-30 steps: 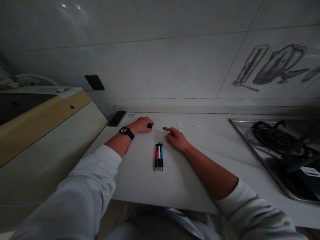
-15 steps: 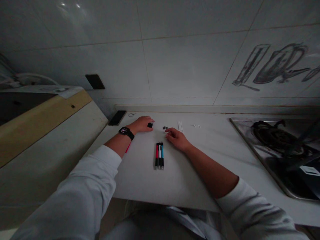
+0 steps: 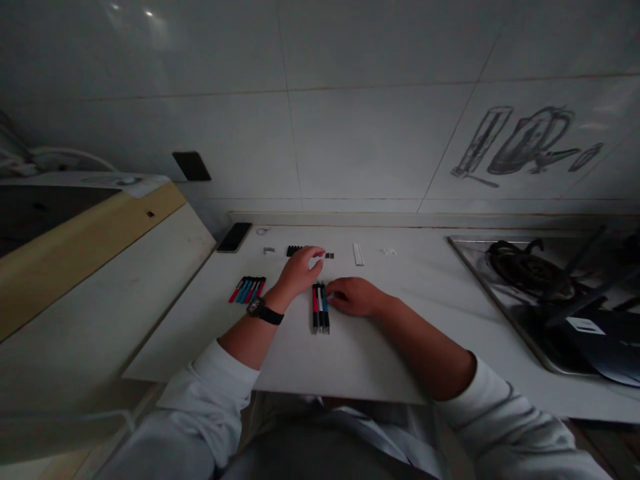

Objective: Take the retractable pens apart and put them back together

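Your right hand (image 3: 356,297) sits with fingers curled right up against the pens (image 3: 320,308); your left hand (image 3: 299,270) hovers open-fingered just beyond them.

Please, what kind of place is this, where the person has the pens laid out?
Most likely a home kitchen. A gas stove is set into the white countertop, and the tiled wall behind it carries a drawing of kitchen utensils. The pens lie on that countertop.
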A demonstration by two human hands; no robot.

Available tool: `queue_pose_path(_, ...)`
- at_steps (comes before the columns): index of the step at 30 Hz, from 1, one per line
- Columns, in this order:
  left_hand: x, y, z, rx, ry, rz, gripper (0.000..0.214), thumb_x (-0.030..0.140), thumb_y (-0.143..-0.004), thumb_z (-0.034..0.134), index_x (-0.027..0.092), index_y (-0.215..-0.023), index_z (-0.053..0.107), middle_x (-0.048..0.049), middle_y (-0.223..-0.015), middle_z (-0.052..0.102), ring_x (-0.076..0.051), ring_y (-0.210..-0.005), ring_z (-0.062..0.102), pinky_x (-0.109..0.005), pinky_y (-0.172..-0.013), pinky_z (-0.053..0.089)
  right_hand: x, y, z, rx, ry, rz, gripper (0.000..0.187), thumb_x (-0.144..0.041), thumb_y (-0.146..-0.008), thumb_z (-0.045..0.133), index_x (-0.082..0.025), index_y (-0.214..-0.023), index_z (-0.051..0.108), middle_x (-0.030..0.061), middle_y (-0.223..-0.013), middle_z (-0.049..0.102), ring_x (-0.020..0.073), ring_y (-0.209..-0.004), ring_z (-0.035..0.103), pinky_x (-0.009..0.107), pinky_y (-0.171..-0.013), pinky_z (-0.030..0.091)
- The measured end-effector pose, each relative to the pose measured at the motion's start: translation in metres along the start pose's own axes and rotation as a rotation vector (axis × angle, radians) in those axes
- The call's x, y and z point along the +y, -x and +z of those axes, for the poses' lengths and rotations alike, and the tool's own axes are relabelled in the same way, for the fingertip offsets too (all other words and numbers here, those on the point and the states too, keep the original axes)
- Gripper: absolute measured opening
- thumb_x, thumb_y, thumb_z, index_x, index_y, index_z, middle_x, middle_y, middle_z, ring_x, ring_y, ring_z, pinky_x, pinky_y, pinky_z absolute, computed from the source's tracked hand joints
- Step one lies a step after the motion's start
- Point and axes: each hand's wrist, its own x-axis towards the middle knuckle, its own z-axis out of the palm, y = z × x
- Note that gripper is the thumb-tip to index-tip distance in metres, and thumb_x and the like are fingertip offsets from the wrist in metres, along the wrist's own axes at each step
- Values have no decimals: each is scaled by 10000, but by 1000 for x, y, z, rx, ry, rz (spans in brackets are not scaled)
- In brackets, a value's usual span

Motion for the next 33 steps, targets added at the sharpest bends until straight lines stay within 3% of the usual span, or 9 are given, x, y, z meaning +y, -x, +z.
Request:
queue_pose_path(4,-19,15,10,-30,34,-103,209,168,-944,560,199,-1111,682,-58,-1082,735,-172,-924,683,-321,-865,559,-13,5,2,-37,13,-49,235,-233,-964,565,-210,-1157,697,75,-1082,737,189,-914,651,284,-810,427)
queue_pose_path(10,-28,15,12,-167,-61,-122,221,110,-919,552,188,-1076,687,-72,-1064,747,-201,-960,691,-346,-910,535,-27,3,0,-113,43,-39,201,-276,-969,574,-229,-1131,682,56,-1064,732,191,-937,662,276,-803,424)
queue_pose_path(13,-21,16,11,-242,-116,-93,161,146,-924,578,193,-1019,699,-68,-1009,748,-204,-908,689,-331,-852,532,-35,3,-1,-155,168,98,202,-367,-974,567,-220,-1060,676,76,-1022,736,218,-932,676,290,-778,431)
queue_pose_path(18,-14,18,11,-329,-186,-24,122,185,-940,589,198,-927,710,-62,-942,737,-206,-871,670,-319,-796,507,-46,4,-3,-108,349,459,472,-589,-946,544,-184,-1178,617,155,-1097,730,301,-970,691,351,-772,474)
queue_pose_path(25,-6,20,13,-355,-94,32,130,147,-913,611,204,-934,726,-51,-925,737,-195,-850,669,-312,-788,504,-42,5,-2,-32,333,643,360,-197,-953,461,-150,-1306,517,182,-1137,702,283,-980,688,360,-790,483)
queue_pose_path(29,3,22,13,-381,7,89,129,155,-911,619,226,-927,725,-32,-872,706,-183,-817,663,-303,-769,519,-23,4,0,64,295,643,290,-152,-947,477,-158,-1224,561,189,-1129,682,284,-982,667,363,-806,474)
queue_pose_path(33,2,18,4,-137,-47,76,184,165,-884,677,222,-1057,705,-70,-1068,685,-222,-1017,654,-364,-924,533,0,2,0,190,135,411,265,-170,-960,507,-177,-1204,611,140,-1150,659,225,-975,637,330,-869,465)
